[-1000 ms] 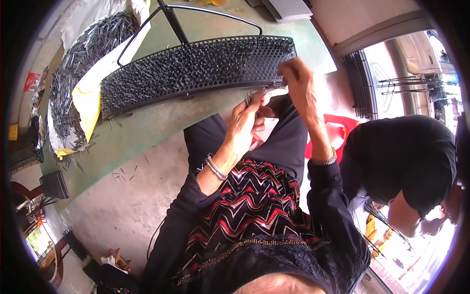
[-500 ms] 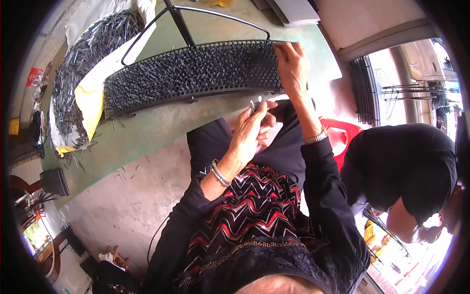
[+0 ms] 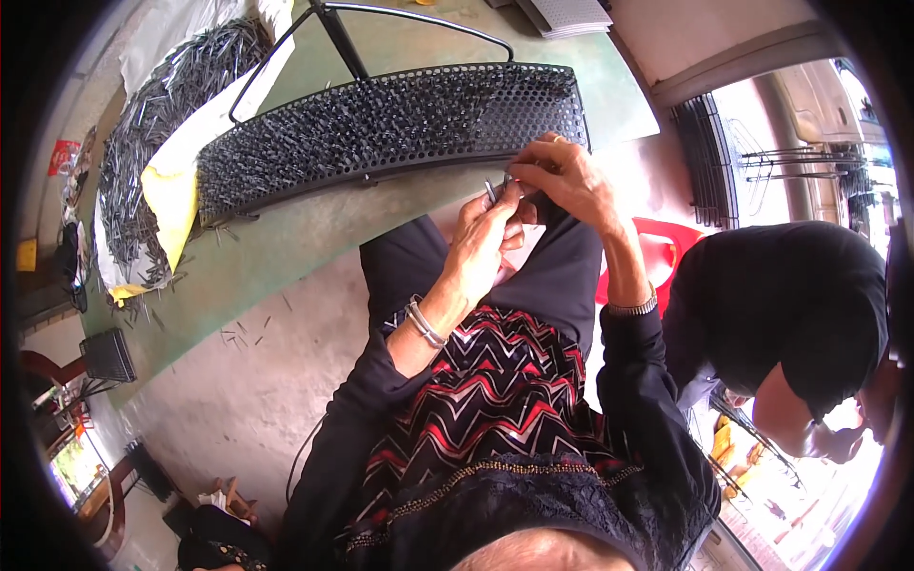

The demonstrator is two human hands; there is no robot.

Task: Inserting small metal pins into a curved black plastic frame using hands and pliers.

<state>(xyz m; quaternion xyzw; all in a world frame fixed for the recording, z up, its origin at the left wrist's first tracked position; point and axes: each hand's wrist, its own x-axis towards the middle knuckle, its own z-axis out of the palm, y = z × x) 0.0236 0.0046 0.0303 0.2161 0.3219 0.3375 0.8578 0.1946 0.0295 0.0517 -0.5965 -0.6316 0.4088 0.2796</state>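
Note:
My left hand [image 3: 479, 235] is closed around a few slim metal pins [image 3: 491, 191], whose shiny tips stick up past the thumb. My right hand [image 3: 574, 188] is brought in from the right, thumb and forefinger pinched at the left fingertips; what lies in the pinch is too small to make out. Just beyond both hands lies a curved black perforated panel [image 3: 352, 124]. Dark pins stand thickly in its holes on the left and middle, while bare holes show at its right end. A wire frame [image 3: 343, 43] rises behind it.
A white and yellow sack [image 3: 173, 205] at the left holds a heap of dark pins [image 3: 190, 86]. The green tabletop [image 3: 286, 205] carries the panel, with loose pins scattered nearby. To my right are a red chair [image 3: 657, 243] and a bent-over person in black [image 3: 781, 305].
My right hand has left the panel's right end and come down to my left hand. The left hand stays nearly in place, pins still in it.

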